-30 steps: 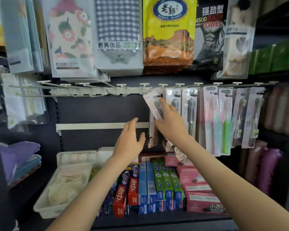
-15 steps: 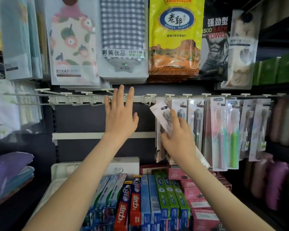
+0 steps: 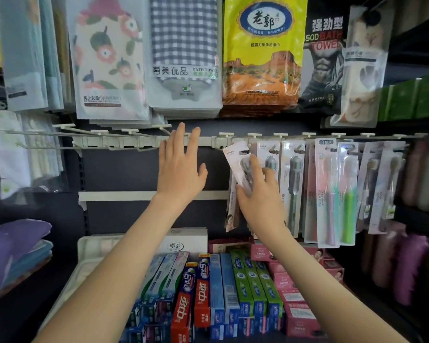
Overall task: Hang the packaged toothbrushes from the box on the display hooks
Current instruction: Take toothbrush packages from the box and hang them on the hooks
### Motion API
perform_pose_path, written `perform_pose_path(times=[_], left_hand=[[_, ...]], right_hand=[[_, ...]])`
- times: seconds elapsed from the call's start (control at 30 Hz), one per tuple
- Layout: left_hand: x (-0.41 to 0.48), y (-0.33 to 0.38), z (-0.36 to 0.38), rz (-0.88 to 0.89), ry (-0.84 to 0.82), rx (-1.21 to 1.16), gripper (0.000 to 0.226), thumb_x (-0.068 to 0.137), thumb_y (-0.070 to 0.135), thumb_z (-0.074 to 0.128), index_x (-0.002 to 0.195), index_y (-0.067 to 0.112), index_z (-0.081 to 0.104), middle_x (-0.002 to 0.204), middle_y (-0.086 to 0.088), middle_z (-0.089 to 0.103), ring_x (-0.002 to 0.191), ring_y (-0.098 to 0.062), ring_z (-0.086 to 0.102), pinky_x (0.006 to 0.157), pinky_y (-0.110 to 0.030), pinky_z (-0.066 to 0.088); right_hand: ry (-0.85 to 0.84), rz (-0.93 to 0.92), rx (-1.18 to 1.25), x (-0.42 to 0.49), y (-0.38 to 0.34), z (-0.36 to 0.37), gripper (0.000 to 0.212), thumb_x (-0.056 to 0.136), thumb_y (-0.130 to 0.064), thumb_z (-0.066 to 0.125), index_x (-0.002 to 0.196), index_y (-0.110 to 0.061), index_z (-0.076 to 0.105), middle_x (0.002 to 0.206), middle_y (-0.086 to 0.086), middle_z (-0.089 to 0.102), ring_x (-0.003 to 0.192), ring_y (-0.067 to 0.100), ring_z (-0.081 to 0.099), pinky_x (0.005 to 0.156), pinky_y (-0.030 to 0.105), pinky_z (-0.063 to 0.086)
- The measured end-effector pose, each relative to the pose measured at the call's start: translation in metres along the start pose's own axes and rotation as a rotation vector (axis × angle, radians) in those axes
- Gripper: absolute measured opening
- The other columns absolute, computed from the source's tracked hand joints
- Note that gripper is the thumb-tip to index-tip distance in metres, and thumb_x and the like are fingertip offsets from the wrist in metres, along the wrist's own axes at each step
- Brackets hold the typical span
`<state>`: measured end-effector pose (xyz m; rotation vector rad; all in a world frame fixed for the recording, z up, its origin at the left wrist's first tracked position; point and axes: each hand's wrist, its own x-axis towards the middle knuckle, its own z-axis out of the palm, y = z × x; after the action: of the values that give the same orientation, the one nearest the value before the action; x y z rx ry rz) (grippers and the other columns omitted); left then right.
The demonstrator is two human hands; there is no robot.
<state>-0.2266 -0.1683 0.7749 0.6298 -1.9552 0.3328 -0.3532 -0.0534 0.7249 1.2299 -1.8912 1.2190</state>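
Note:
My right hand (image 3: pixel 260 194) grips a packaged toothbrush (image 3: pixel 238 159) with a white card, tilted left, its top just below the white hook rail (image 3: pixel 139 141). More packaged toothbrushes (image 3: pixel 292 181) hang in a row to the right, grey ones first, then pink and green ones (image 3: pixel 337 194). My left hand (image 3: pixel 180 169) is raised flat with straight, spread fingers, its fingertips reaching the rail near an empty hook (image 3: pixel 164 128). Several hooks to the left carry nothing. The box the toothbrushes come from is not in view.
Bagged towels (image 3: pixel 183 58) hang on the row above the rail. Below, a shelf holds toothpaste boxes (image 3: pixel 208 293) and pink boxes (image 3: pixel 295 293). A white tray (image 3: pixel 89 246) stands at the lower left, with folded cloths (image 3: pixel 15 243) further left. Dark bottles (image 3: pixel 406 263) stand at the right.
My left hand rose from the lower shelf level up to the hook rail and opened flat. My right hand stayed beside the hanging row with the toothbrush pack tilted in it.

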Motion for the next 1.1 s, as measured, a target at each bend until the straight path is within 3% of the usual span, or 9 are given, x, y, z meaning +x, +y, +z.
perform_pose_path(times=[0.27, 0.37, 0.53, 0.63, 0.73, 0.9, 1.1], left_hand=[[-0.001, 0.0, -0.006, 0.007, -0.021, -0.038, 0.071, 0.09, 0.019, 0.061, 0.151, 0.01, 0.026, 0.157, -0.021, 0.016, 0.144, -0.039, 0.018, 0.119, -0.049, 0.015], [-0.001, 0.001, -0.007, 0.006, -0.03, -0.064, 0.072, 0.092, 0.018, 0.059, 0.152, 0.011, 0.021, 0.159, -0.02, 0.01, 0.145, -0.038, 0.013, 0.119, -0.043, 0.01], [-0.001, 0.002, -0.006, -0.008, -0.042, -0.05, 0.073, 0.091, 0.019, 0.061, 0.152, 0.01, 0.021, 0.158, -0.02, 0.01, 0.144, -0.04, 0.014, 0.118, -0.045, 0.009], [-0.001, 0.002, -0.006, -0.013, -0.049, -0.065, 0.074, 0.091, 0.017, 0.061, 0.152, 0.011, 0.02, 0.159, -0.02, 0.008, 0.145, -0.04, 0.012, 0.118, -0.045, 0.009], [-0.002, 0.003, -0.006, -0.015, -0.043, -0.066, 0.074, 0.09, 0.017, 0.061, 0.152, 0.011, 0.021, 0.159, -0.02, 0.008, 0.145, -0.04, 0.012, 0.118, -0.044, 0.011], [-0.006, 0.004, 0.0, -0.01, -0.014, -0.024, 0.081, 0.087, 0.018, 0.063, 0.153, 0.01, 0.017, 0.159, -0.022, 0.008, 0.145, -0.042, 0.013, 0.118, -0.049, 0.014], [-0.046, 0.009, 0.005, 0.051, 0.008, 0.015, 0.084, 0.084, 0.019, 0.065, 0.153, 0.01, 0.019, 0.158, -0.025, 0.01, 0.144, -0.044, 0.014, 0.116, -0.056, 0.02]], right_hand=[[0.041, -0.069, 0.079, -0.001, 0.014, -0.007, 0.073, 0.092, -0.017, 0.058, 0.153, -0.024, 0.018, 0.139, 0.011, 0.037, 0.12, 0.025, 0.042, 0.093, 0.03, 0.039], [0.019, -0.078, 0.016, 0.007, 0.02, -0.01, 0.072, 0.093, -0.019, 0.059, 0.152, -0.026, 0.019, 0.14, 0.011, 0.037, 0.12, 0.028, 0.044, 0.093, 0.036, 0.044], [-0.037, -0.072, -0.089, 0.022, 0.017, -0.013, 0.072, 0.093, -0.02, 0.056, 0.153, -0.026, 0.016, 0.134, 0.011, 0.041, 0.114, 0.029, 0.046, 0.091, 0.042, 0.046], [-0.082, -0.037, -0.143, 0.027, 0.014, -0.009, 0.076, 0.093, -0.022, 0.058, 0.153, -0.027, 0.011, 0.134, 0.012, 0.04, 0.115, 0.031, 0.046, 0.088, 0.043, 0.047], [-0.13, 0.068, -0.145, 0.027, 0.009, -0.001, 0.076, 0.096, -0.027, 0.056, 0.153, -0.026, 0.006, 0.148, 0.013, 0.028, 0.124, 0.032, 0.044, 0.089, 0.041, 0.049], [-0.133, 0.172, -0.107, 0.025, -0.007, 0.017, 0.081, 0.095, -0.034, 0.056, 0.153, -0.015, 0.003, 0.15, 0.016, 0.026, 0.126, 0.03, 0.046, 0.084, 0.038, 0.05], [-0.097, 0.182, -0.22, 0.008, -0.002, 0.037, 0.074, 0.093, -0.01, 0.054, 0.152, -0.009, 0.009, 0.139, 0.017, 0.041, 0.112, 0.031, 0.053, 0.08, 0.039, 0.054]])
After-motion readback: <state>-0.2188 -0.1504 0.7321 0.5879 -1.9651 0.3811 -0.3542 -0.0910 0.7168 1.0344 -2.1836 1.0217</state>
